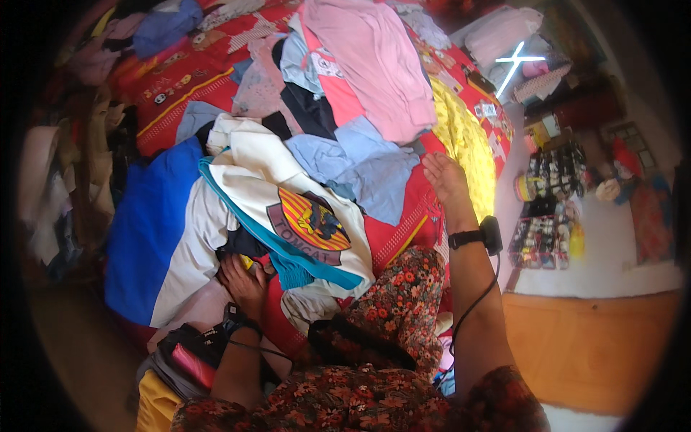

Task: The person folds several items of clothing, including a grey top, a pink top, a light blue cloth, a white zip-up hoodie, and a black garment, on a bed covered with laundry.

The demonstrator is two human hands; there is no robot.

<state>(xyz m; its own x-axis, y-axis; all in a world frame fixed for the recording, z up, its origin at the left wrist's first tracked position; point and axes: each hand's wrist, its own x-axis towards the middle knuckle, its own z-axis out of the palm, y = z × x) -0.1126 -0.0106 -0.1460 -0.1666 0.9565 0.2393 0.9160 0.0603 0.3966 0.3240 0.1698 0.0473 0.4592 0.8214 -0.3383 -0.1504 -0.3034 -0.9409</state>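
Observation:
My left hand (243, 284) rests among clothes at the lower middle, beside a dark navy fabric with a small yellow patch and below a cream jacket (259, 155) with teal trim and a shield emblem. Its fingers look extended, their tips partly tucked at the cloth. A blue and white garment (151, 223) lies to its left. My right hand (446, 180) is open and holds nothing, just right of a crumpled light blue garment (360, 165) and beside yellow printed cloth (471, 137). Pink clothing (367, 65) lies above it.
A red patterned bedspread (180, 97) lies under the piles. Folded dark and pink clothes (194, 360) sit by my left forearm. More garments hang or lie at the far left (50, 187). At the right are racks of small bottles (540, 237) and an orange wooden surface (583, 331).

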